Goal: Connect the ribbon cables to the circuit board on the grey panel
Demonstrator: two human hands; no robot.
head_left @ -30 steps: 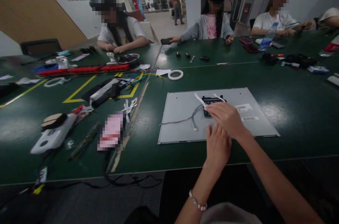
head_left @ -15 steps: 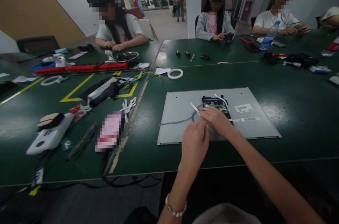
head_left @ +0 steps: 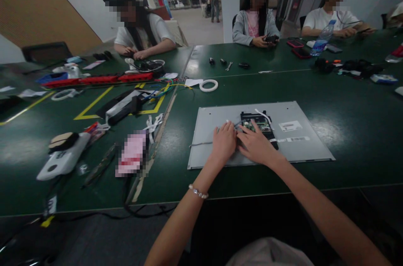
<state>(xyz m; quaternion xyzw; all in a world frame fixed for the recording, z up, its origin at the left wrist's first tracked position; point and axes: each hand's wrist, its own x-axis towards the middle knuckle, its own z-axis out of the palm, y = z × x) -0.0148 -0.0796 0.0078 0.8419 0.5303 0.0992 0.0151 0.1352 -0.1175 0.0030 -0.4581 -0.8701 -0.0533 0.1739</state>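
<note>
Hands meet low over a pale flat panel (head_left: pixel 217 116), seen from my remote seat: a beaded bracelet (head_left: pixel 198 191) nearest, then the left hand (head_left: pixel 224 141), fingers together and pointing down beside a grey cable (head_left: pixel 201 144), though I cannot tell whether that grip pinches it. The right hand (head_left: pixel 257 145) rests its grip with fingers apart, index reaching onto a green circuit board (head_left: pixel 262 125) in a black frame (head_left: pixel 247 116). The frame sits on the panel, ahead of the right hand, which is nearer, and just right of the left; its long axis appears to run away from me, the panel's from side to side across the green counter (head_left: pixel 171 182). Beyond lie a white tape roll (head_left: pixel 208 90) and a small wrench (head_left: pixel 228 66). Farther off I see a round bowl (head_left: pixel 161 64) with dark, unreadable contents and a blue-labelled bottle (head_left: pixel 323 41), its fill unclear.
</note>
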